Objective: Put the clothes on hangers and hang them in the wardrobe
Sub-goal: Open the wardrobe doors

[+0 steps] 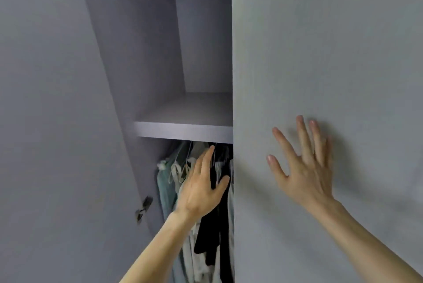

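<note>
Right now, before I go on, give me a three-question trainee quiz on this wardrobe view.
1. True or false: the right hand lies flat, fingers spread, on the closed grey right wardrobe door.
2. Which garment does the left hand touch: A) the black hanging garment, B) the pale green hanging garment, C) a red coat?
3. Fill in: the grey shelf above the hanging clothes holds ____ visible.

Key: 1 true; 2 A; 3 nothing.
</note>
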Motion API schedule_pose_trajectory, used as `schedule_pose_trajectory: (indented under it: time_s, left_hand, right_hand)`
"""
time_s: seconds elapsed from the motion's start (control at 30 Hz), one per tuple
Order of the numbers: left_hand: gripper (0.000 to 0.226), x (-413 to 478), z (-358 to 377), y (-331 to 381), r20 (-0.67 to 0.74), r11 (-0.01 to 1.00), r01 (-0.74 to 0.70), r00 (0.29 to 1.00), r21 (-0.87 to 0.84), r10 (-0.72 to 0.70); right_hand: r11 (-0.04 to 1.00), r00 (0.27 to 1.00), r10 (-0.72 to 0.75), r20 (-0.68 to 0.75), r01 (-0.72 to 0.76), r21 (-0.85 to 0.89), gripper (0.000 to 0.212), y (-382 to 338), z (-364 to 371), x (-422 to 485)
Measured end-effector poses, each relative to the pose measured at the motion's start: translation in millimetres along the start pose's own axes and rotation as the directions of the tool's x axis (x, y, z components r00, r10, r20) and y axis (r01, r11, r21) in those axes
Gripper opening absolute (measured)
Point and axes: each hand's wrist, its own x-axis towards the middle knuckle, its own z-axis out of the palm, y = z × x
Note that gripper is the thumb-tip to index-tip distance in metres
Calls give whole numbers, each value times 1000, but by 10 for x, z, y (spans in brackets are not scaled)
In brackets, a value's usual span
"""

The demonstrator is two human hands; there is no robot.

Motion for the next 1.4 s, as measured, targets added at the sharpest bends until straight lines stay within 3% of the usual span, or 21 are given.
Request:
schedule_pose_trajectory:
  time_s: [0.1, 0.17, 0.37, 0.47, 0.7, 0.83, 1.07, 1.13, 1.23, 1.4]
  left_hand:
    - [81, 272, 255, 285, 70, 923, 115, 993, -368, -96]
    - [77, 390, 393, 376, 65, 869, 148, 989, -472, -133]
    - [64, 382, 680, 521, -48, 823, 219, 957, -524, -286]
    - [61, 337, 693, 595, -38, 800, 274, 937, -533, -346]
    - [52, 114, 543, 566, -2, 766, 335, 916, -548, -402]
    - [44, -290, 384, 691, -26, 806, 330, 919, -491, -392]
    - [18, -1139, -26, 1080, -1, 832, 287, 945, -474, -327]
    - [22, -1374, -104, 1212, 32, 844, 264, 959, -467, -283]
    - [27, -1684, -165, 1424, 34, 861, 207, 976, -464, -217]
    - [25, -2154, -168, 1803, 66, 787, 181, 982, -590, -176]
  right_hand:
    - [992, 1000, -11, -23, 8, -129, 66, 280, 213, 75]
    - [977, 998, -43, -42, 33, -210, 67, 379, 392, 48]
    - [970, 992, -77, -105, 51, -236, 66, 427, 567, 40]
    - [978, 992, -73, -104, 50, -203, 66, 408, 527, 35]
    - [994, 996, -76, -49, 72, -80, 68, 359, 290, -37]
    - [996, 996, -93, 15, 93, 6, 65, 297, -47, -145]
    - [963, 982, 92, 167, -131, 237, 64, -111, -780, -787]
    - [915, 945, 114, 305, -220, 339, 68, -221, -1075, -1139]
    - [809, 825, 110, 555, -398, 432, 77, -390, -1622, -1648]
    - [651, 660, 107, 744, -612, 449, 85, -552, -2331, -2212]
